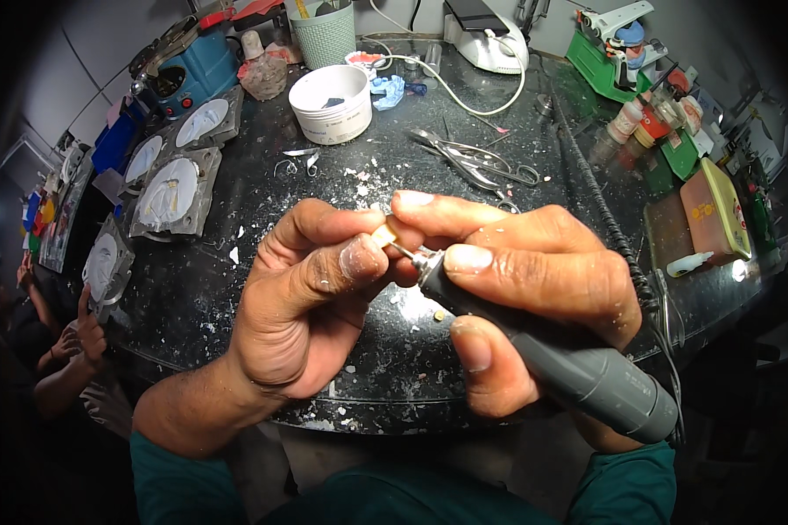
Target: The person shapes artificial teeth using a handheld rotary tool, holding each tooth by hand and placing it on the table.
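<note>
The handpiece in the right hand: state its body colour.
Grey, seen clearly in the head view: handpiece, right hand.

Teal long sleeves (179, 477), bare hands

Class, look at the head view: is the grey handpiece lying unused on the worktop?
No. The right hand grips the grey handpiece above the worktop, its tip at a small piece pinched by the left hand.

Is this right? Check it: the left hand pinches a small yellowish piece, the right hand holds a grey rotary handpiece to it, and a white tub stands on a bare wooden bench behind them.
Not quite. The head view shows the white tub on a dark speckled stone benchtop, not bare wood. The rest holds: the left hand pinches the small yellowish piece, and the right hand holds the grey rotary handpiece to it.
</note>
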{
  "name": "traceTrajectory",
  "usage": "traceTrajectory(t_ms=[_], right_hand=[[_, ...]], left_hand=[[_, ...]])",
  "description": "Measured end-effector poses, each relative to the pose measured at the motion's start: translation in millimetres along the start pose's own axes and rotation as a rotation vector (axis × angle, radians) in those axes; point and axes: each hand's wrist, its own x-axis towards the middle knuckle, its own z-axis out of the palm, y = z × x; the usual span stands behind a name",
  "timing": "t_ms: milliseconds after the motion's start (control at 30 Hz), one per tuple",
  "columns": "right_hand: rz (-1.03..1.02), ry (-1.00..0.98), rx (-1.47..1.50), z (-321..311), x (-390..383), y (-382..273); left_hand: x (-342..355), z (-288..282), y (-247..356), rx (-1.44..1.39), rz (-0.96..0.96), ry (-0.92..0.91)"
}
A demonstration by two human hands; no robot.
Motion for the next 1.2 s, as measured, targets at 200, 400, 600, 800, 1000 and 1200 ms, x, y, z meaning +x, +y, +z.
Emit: traceTrajectory(t_ms=[200,400,600,800,1000,1200], right_hand=[[0.001,-0.001,-0.011,0,1,0],[-0.006,0.011,-0.046,1,0,1],[-0.039,-0.013,-0.025,-1,1,6],[-0.011,0.024,-0.044,4,0,1],[0.08,0.018,0.021,1,-2,-5],[0.069,0.007,0.049,0,-2,-3]], left_hand=[[0,1,2,-0.014,0.0,-0.014],[0,2,4,0.02,-0.004,0.007],[0,2,2,0.029,-0.009,0.034],[-1,1,2,0.037,-0.027,0.057],[-1,3,2,0.055,-0.04,0.087],[-1,3,3,0.041,-0.044,0.038]])
